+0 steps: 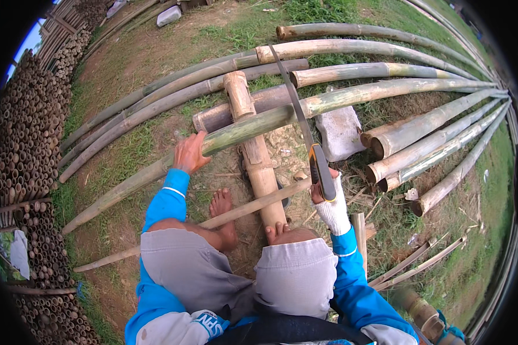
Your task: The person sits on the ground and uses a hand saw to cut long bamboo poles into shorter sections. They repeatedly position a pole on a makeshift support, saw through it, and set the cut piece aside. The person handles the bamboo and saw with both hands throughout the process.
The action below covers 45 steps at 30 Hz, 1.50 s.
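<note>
A long bamboo pole (247, 127), green along its left part, lies across a short, thick bamboo post (258, 158). Gripping the pole left of that post is my left hand (190, 153), bare and closed over it. My right hand (329, 198), in a white fingerless glove, is closed on the black-and-yellow handle of a handsaw (299, 109). The blade points away from me and crosses the pole just right of the post. To its right a paler bamboo length (385, 89) runs on in line. Whether the pole is cut through there, I cannot tell.
Several bamboo poles (420, 129) fan out at the right. A pale stone block (338, 133) sits beyond the saw handle. One thin bamboo stick (253, 208) slants past my bare feet (224, 215). Stacked bamboo (23, 132) fills the far left.
</note>
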### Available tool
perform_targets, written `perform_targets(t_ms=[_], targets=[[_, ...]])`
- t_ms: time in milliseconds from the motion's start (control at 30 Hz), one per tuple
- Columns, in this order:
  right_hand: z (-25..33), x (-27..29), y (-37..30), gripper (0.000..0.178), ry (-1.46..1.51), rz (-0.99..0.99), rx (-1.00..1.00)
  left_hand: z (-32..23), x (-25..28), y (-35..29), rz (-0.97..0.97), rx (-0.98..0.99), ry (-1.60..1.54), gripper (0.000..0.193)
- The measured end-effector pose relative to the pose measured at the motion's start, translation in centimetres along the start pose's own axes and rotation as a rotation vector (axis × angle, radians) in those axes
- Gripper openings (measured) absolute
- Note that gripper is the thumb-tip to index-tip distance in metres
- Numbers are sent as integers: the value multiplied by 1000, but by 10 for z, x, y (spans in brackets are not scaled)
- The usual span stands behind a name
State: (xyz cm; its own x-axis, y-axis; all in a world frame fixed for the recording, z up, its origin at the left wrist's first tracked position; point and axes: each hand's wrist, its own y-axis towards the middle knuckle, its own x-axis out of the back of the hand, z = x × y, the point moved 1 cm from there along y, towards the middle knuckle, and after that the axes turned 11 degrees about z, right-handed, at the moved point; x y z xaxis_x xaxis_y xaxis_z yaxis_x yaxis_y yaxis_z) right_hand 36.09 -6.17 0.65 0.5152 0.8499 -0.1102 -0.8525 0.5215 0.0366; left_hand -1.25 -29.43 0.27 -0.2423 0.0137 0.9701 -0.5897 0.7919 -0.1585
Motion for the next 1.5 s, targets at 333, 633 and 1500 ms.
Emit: perform_targets(t_ms=[333,633,1500], targets=[[10,-43,-11,48,-257,48,29,37,16,-27,194,74,-124,78],[28,-42,10,60,-298,-21,82,1,59,45,454,-248,103,107],[7,-50,84,56,-186,-3,174,-46,-6,87,26,51,-53,82]])
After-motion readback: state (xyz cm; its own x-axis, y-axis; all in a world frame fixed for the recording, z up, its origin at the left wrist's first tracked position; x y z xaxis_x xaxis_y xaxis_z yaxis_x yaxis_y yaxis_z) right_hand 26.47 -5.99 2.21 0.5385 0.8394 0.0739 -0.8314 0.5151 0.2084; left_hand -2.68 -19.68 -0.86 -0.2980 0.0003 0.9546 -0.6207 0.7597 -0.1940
